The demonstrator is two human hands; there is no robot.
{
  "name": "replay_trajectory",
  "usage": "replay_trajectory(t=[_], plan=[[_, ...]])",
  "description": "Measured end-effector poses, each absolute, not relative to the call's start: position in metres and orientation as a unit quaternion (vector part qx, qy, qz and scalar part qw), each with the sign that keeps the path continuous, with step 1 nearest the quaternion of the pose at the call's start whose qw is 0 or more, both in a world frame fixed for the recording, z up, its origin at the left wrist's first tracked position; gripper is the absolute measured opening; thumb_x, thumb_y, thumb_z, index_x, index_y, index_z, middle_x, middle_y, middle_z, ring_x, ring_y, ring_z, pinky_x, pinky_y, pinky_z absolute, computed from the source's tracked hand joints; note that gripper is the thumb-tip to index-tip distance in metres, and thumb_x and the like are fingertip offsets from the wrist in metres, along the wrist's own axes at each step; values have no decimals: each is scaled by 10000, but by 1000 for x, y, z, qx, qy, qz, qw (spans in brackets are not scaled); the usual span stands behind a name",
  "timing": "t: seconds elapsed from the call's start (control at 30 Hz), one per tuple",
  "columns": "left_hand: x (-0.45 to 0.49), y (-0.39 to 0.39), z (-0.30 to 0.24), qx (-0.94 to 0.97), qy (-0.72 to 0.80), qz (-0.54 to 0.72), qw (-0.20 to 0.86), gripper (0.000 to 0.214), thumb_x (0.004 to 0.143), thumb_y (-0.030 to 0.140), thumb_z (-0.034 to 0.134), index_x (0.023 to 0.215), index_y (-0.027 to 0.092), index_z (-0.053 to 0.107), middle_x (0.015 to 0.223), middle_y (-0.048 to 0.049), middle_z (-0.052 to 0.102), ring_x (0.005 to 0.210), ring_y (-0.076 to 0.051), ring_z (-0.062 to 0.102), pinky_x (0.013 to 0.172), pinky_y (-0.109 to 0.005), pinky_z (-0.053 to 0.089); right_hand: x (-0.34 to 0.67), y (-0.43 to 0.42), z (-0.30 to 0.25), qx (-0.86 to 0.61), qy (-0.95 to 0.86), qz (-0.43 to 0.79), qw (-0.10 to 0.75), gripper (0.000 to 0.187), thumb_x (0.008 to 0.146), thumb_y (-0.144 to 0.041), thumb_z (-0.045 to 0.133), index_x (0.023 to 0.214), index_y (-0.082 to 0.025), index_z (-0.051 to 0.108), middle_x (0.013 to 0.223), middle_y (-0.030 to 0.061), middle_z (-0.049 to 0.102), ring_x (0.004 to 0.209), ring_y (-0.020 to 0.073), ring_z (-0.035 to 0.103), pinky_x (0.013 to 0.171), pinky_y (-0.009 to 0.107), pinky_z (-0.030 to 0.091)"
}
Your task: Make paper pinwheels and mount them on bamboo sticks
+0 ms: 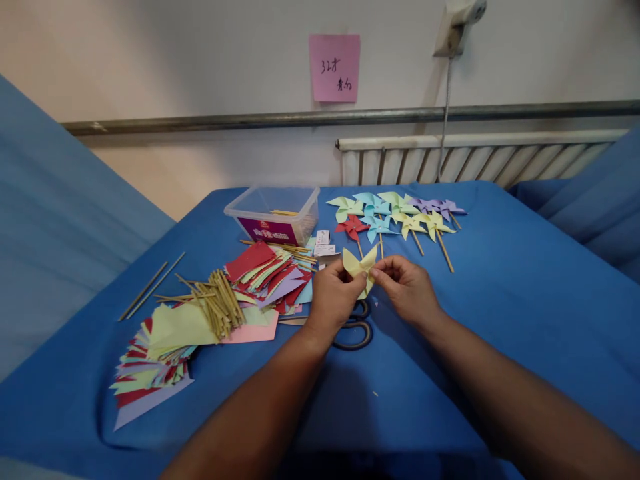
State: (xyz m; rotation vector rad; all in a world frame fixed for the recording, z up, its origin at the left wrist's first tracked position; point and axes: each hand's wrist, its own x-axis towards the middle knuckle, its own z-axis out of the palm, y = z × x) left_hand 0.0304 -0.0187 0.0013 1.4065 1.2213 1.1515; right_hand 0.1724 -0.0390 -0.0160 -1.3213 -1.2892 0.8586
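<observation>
Between my two hands is a pale yellow paper pinwheel [361, 264], its points folded in toward the middle. My left hand [333, 293] grips it from the left, thumb pressed over its centre. From the right, my right hand [406, 287] pinches its edge, thumb and forefinger together. Whether a stick or pin is in the pinwheel is hidden by my fingers. Beneath my left hand lie black-handled scissors [357, 335], partly covered. Just beyond my hands, finished pinwheels on sticks, such as a red pinwheel [353, 227] and a blue pinwheel [379, 228], lie in rows.
On the left are a bundle of sticks [220, 303], piles of coloured paper [265, 270] and fanned paper sheets [150, 373]. A clear plastic box [273, 217] stands behind them. Two long rods [153, 290] lie farther left on the blue cloth [525, 300]. A radiator [480, 157] runs behind the table.
</observation>
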Motion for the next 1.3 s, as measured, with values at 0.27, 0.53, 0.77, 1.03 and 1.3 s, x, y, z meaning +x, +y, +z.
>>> replay_trajectory(t=[0.27, 0.53, 0.77, 1.03, 1.3], plan=[[29, -19, -1, 589, 492, 466, 439, 173, 689, 295, 700, 775, 144, 705, 650, -2, 626, 575, -121, 516, 537, -223, 380, 176, -38, -10, -523, -591, 272, 551, 105, 783, -308, 700, 732, -220, 672, 1204, 89, 635, 1175, 251, 577, 1015, 413, 413], [31, -20, 4, 528, 468, 483, 519, 217, 634, 274, 756, 794, 135, 710, 675, 3, 644, 593, -121, 540, 560, -224, 413, 176, -30, -18, -424, -482, 515, 569, 270, 720, -428, 786, 720, -213, 622, 653, -28, 599, 611, 125, 526, 603, 270, 425], [31, -21, 8, 510, 462, 485, 540, 239, 624, 254, 768, 822, 133, 712, 701, -5, 660, 607, -121, 552, 576, -227, 427, 173, -30, -12, -384, -410, 578, 592, 366, 644, -358, 855, 908, -239, 632, 794, -17, 703, 717, 146, 634, 708, 294, 487], [26, -20, 6, 584, 469, 457, 480, 229, 696, 311, 729, 845, 136, 720, 733, -22, 668, 636, -137, 554, 586, -237, 425, 176, -31, -14, -389, -400, 610, 562, 325, 660, -340, 849, 916, -205, 699, 828, 9, 738, 721, 147, 649, 713, 295, 483], [25, -22, 9, 591, 474, 452, 471, 207, 700, 314, 715, 818, 144, 721, 679, -2, 640, 593, -123, 524, 555, -228, 401, 176, -30, -11, -402, -398, 615, 549, 323, 630, -364, 863, 853, -193, 704, 770, -6, 708, 642, 122, 573, 628, 267, 419]])
